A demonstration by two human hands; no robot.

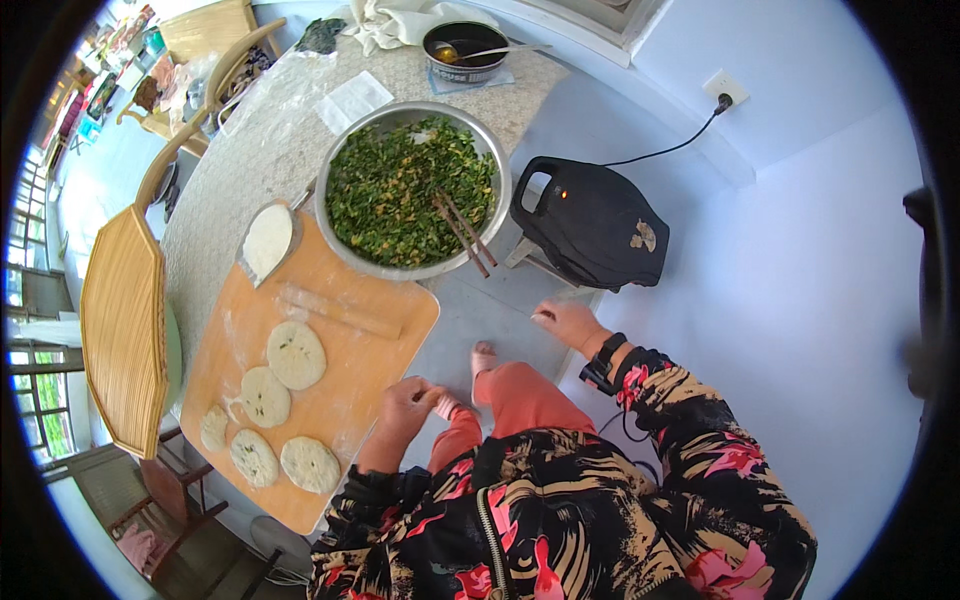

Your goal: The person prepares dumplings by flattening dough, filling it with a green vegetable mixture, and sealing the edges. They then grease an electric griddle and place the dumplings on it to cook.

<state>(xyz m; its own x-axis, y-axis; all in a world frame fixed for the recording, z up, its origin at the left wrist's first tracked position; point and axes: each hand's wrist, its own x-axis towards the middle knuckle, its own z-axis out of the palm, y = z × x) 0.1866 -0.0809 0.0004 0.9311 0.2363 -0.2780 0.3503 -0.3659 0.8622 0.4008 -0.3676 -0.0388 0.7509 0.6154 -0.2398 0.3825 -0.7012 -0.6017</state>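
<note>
My left hand (pixel 409 409), fingers curled, is by the right edge of an orange dough board (pixel 352 375); whether it holds anything cannot be told. My right hand (pixel 566 319) hangs with bent fingers below a black electric griddle (pixel 600 225), whose lid is down and orange light is lit; its grip is unclear. Several flat filled dough rounds (pixel 296 356) lie on the floured board beside a wooden rolling pin (pixel 341 311). A metal scoop of flour (pixel 268 240) rests at the board's upper left. Chopped greens fill a steel bowl (pixel 324 195), with wooden chopsticks (pixel 465 234) leaning in it.
A dark pot (pixel 465 73) with a spoon stands at the back of the table, near a white napkin (pixel 352 101). The griddle's cord runs to a wall socket (pixel 725 88). Wooden chairs (pixel 124 330) stand at the left. A wall bounds the right side.
</note>
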